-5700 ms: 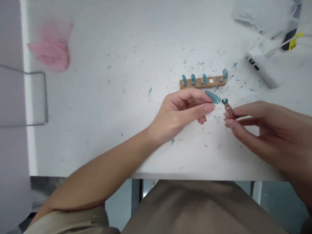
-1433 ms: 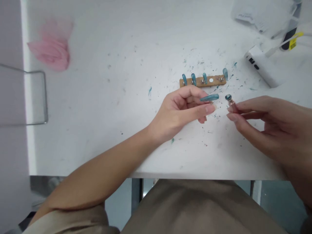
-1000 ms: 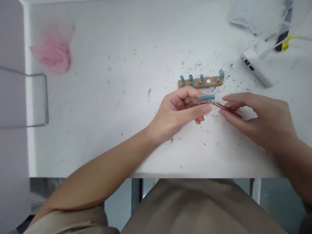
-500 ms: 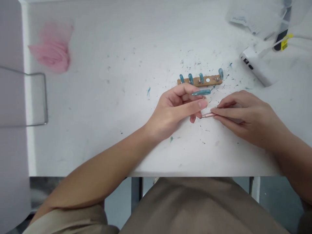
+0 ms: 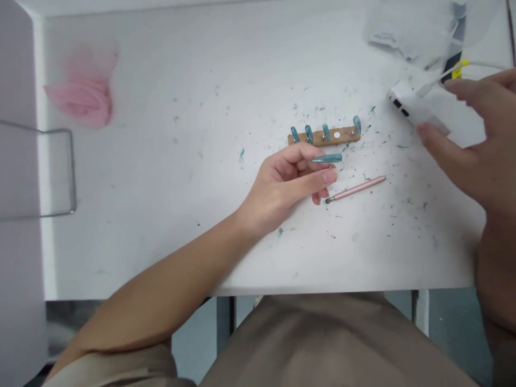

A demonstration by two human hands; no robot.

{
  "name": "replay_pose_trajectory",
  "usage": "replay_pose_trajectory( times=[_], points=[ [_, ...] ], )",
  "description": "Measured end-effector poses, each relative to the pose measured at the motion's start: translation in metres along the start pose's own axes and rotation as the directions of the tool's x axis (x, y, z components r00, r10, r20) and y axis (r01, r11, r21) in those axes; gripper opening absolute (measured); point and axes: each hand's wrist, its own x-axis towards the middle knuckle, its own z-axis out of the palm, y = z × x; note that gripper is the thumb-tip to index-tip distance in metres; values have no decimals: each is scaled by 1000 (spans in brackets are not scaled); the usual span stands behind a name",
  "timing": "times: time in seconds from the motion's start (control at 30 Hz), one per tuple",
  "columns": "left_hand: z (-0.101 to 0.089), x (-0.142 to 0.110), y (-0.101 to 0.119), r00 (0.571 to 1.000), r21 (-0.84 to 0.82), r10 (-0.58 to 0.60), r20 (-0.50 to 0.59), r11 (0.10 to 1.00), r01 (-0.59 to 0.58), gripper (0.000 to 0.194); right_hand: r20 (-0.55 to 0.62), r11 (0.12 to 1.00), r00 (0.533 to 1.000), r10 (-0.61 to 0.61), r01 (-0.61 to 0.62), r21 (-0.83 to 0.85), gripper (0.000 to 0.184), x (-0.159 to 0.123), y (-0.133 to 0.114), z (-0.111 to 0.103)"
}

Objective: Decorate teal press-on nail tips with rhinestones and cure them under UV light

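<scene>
White tabletop, flecked with blue-green smears, bears at its far right a clear packet with printed lettering too blurred to read. Thumb and fingers parted and free, the right hand stretches over a white device, contact unclear, while the left hand has its lower fingers curled and thumb extended. Beyond the left hand sits a wooden strip carrying four nails, a pink pen lies just beside its fingertips, and, held by the stem beneath, a blue-green false nail rests level in its pinch.
</scene>
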Motion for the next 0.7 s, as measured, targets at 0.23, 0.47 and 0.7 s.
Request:
replay_pose_trajectory(
  times=[0.23,0.47,0.7],
  points=[
    [1,-1,2,1000,16,2,1,1000,-2,27,182,986,982,48,-18,-164,67,2,17,20],
    [2,-2,0,999,63,-4,32,998,2,29,56,941,966,251,-257,219,46,2,11,7],
    [3,-2,1,999,93,0,40,996,-3,34,57,356,936,347,-188,916,22,18,15,10]
  ],
)
